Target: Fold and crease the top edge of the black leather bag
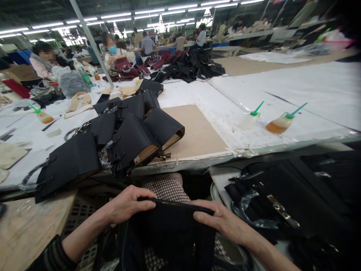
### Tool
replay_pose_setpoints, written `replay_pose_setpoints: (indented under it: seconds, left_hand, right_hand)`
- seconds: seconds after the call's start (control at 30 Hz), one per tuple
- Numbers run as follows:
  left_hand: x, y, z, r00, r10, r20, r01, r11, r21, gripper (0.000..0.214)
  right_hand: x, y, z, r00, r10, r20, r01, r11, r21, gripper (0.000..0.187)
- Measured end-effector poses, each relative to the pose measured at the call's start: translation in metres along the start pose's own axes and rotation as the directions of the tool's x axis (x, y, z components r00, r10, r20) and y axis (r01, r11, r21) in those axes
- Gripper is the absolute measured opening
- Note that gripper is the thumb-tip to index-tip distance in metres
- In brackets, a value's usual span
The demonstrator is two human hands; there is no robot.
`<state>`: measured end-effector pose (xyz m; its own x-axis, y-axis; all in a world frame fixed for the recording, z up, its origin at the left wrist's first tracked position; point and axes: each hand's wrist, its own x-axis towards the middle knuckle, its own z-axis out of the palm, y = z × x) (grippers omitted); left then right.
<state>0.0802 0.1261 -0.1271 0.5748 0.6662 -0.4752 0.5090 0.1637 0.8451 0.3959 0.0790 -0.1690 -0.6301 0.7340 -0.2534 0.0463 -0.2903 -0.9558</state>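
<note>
A black handbag rests over my lap, its top edge stretched between my two hands. On the left end of that edge, my left hand pinches it with thumb and fingers. The right end is gripped the same way by my right hand. Checked cloth shows behind and below the bag. The bag's lower part runs out of view. Just beyond, several finished-looking black handbags with plastic-wrapped handles lie heaped on the white worktable.
Two glue bottles with green spouts stand right on the table; another bottle is at left. More black bags lie at my right. Beige board covers the table edge. Co-workers sit beyond a slanted pole.
</note>
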Motion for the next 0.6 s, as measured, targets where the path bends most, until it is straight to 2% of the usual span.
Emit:
replay_pose_setpoints:
  seconds: [0.2, 0.33, 0.47, 0.6]
  left_hand:
    - [0.001, -0.002, 0.001, 1.0, 0.02, -0.013, -0.02, 1.0, 0.01, 0.027]
    - [0.001, -0.002, 0.003, 0.999, 0.007, -0.043, -0.006, 1.0, 0.022, 0.026]
    - [0.001, 0.0, 0.005, 0.998, -0.002, -0.064, 0.002, 1.0, 0.0, 0.022]
    - [0.0, -0.001, 0.007, 0.999, -0.039, -0.036, 0.035, 0.994, -0.101, 0.02]
  right_hand:
    - [0.001, 0.003, -0.002, 1.0, 0.027, -0.015, -0.028, 0.997, -0.071, 0.033]
    - [0.0, 0.006, -0.001, 0.993, -0.013, -0.118, -0.007, 0.985, -0.17, 0.025]
    - [-0.003, 0.008, 0.004, 0.947, -0.187, -0.262, 0.091, 0.937, -0.338, 0.032]
    - [-0.004, 0.01, 0.01, 0.893, -0.4, -0.208, 0.218, 0.787, -0.577, 0.016]
